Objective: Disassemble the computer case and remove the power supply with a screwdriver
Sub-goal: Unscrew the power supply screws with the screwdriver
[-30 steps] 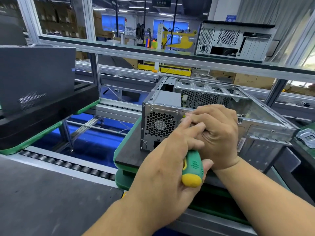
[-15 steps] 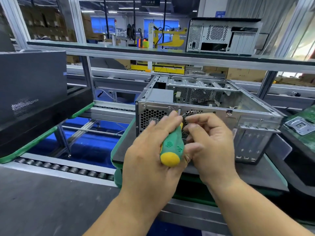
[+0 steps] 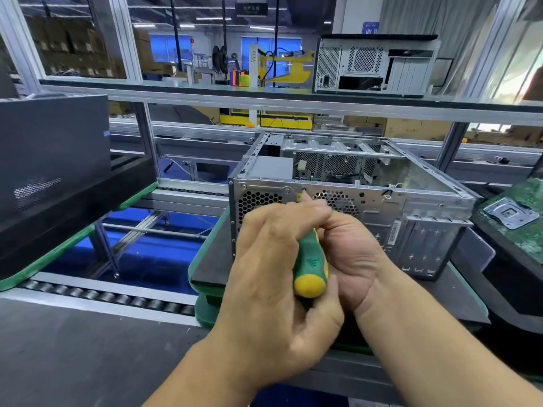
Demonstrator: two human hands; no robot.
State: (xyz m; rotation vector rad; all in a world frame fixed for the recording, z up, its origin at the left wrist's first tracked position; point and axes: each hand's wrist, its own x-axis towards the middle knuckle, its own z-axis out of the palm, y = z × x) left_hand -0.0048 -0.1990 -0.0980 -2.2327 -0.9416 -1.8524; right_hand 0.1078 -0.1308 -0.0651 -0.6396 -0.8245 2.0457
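An open silver computer case [image 3: 411, 207] lies on a black pallet with a green rim [image 3: 210, 259]. Its rear panel faces me. The grey power supply [image 3: 270, 168] sits in the case's left corner, its honeycomb grille [image 3: 258, 201] showing in the rear panel. My left hand [image 3: 273, 277] grips the green and yellow screwdriver [image 3: 310, 265]. The tip points at a screw [image 3: 303, 190] on the panel's top edge, right of the grille. My right hand [image 3: 355, 254] is curled at the shaft, its fingertips mostly hidden behind my left fingers.
A second computer case [image 3: 373, 66] stands on the upper shelf behind an aluminium bar [image 3: 264, 101]. A black case [image 3: 53, 148] sits on the left pallet. A green motherboard [image 3: 517, 218] lies at the right. Conveyor rollers [image 3: 102, 295] run along the near edge.
Both hands rose from the panel's lower middle to its top edge. The screwdriver now tilts up toward the top screw, and my right hand has turned palm toward me beside the shaft.
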